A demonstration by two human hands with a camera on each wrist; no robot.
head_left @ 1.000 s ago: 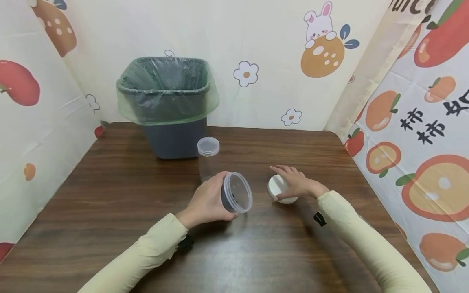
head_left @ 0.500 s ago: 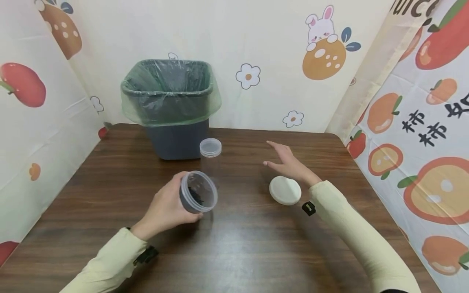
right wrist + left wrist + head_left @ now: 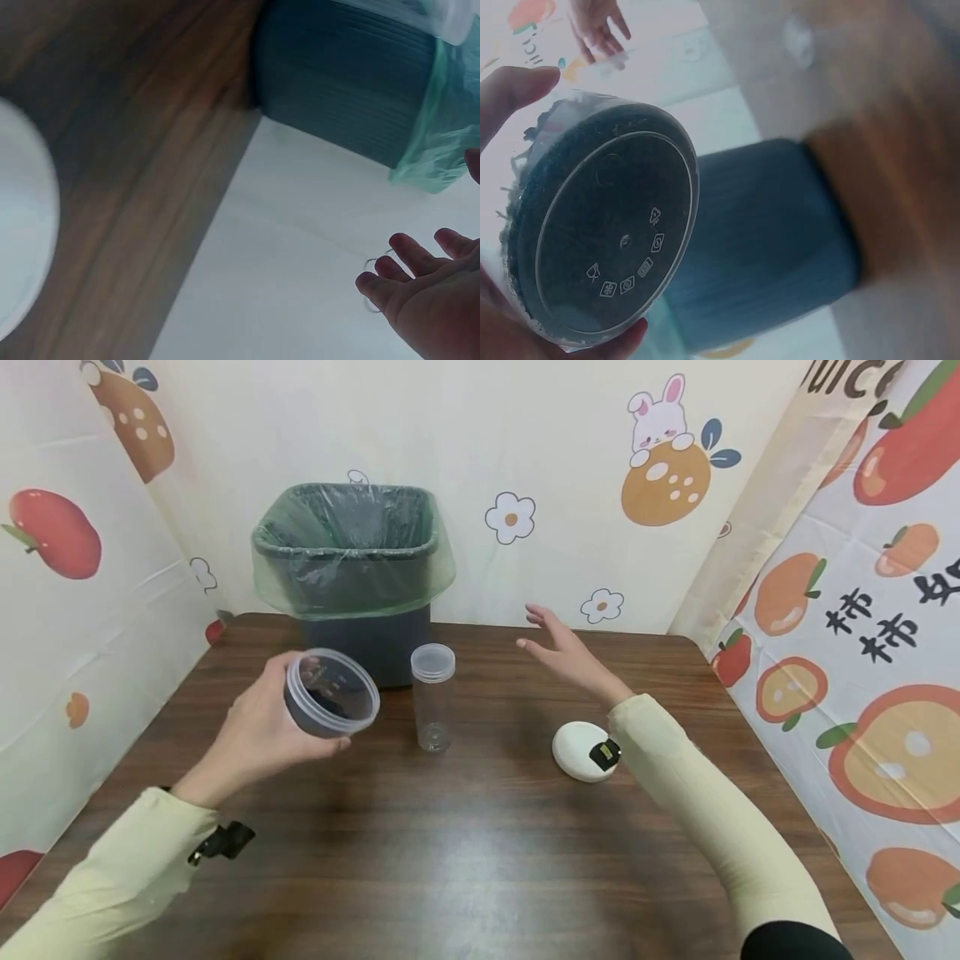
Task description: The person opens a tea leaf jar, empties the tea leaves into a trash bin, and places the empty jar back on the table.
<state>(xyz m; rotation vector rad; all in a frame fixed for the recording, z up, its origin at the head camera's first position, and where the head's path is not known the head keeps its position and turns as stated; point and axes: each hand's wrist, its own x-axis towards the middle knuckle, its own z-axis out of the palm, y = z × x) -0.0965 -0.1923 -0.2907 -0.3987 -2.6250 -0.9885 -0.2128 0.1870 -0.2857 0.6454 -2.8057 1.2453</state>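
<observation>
A clear plastic jar (image 3: 330,693), tilted toward the camera with its mouth uncovered, is gripped by my left hand (image 3: 258,718) in front of the bin. Dark, shredded-looking matter (image 3: 615,225) lies inside against its base, seen in the left wrist view. My right hand (image 3: 566,656) hovers above the table, fingers loosely spread, holding nothing. Below that wrist a round white lid (image 3: 576,750) lies on the table, partly covered by the wrist camera. Between the hands stands a tall clear container (image 3: 432,706) with a translucent cap, upright on the table.
A dark bin (image 3: 367,643) lined with a green bag (image 3: 352,581) stands at the table's back left, close behind the tall container. Printed cloth (image 3: 555,460) hangs behind and on both sides of the brown wooden table (image 3: 420,860).
My left hand has carried the jar left and up toward the bin. My right hand has let go of the white lid, leaving it on the table, and risen away.
</observation>
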